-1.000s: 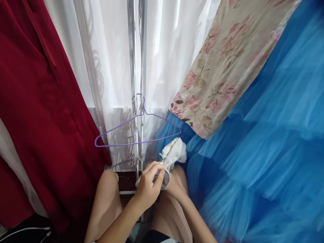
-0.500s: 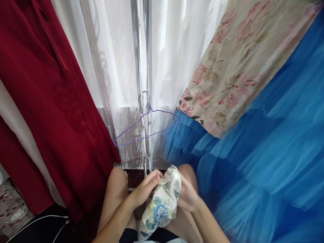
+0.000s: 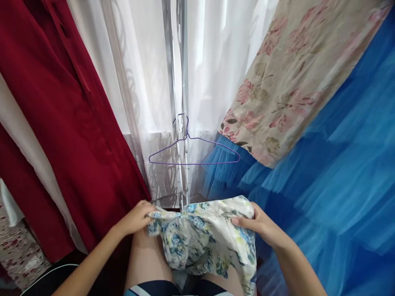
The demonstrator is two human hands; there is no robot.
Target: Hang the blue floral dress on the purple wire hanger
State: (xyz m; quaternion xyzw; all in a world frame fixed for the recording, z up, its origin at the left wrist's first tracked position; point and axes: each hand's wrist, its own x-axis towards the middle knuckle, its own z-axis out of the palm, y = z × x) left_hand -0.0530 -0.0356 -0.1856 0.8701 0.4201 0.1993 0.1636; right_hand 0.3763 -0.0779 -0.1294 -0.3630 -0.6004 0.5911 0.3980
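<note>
Stretched across my lap is a white floral garment (image 3: 212, 236) with blue, yellow and green flowers; its exact kind cannot be made out. My left hand (image 3: 140, 216) grips its left end, fingers closed over the edge. At the right upper corner my right hand (image 3: 257, 224) pinches the cloth, thumb on top and fingers behind. The fabric sags in folds between both hands. Beyond it, a bare purple wire hanger (image 3: 194, 163) hangs on a metal upright (image 3: 175, 82), apart from my hands.
A long red garment (image 3: 83, 164) hangs at the left, a beige floral garment (image 3: 277, 94) and blue ruffled tulle (image 3: 333, 197) at the right. White curtains (image 3: 212, 61) form the back. A black item with white piping (image 3: 49, 277) sits lower left.
My hands have moved apart, spreading the bunched floral garment out sideways. The purple hanger has swung from tilted to nearly level.
</note>
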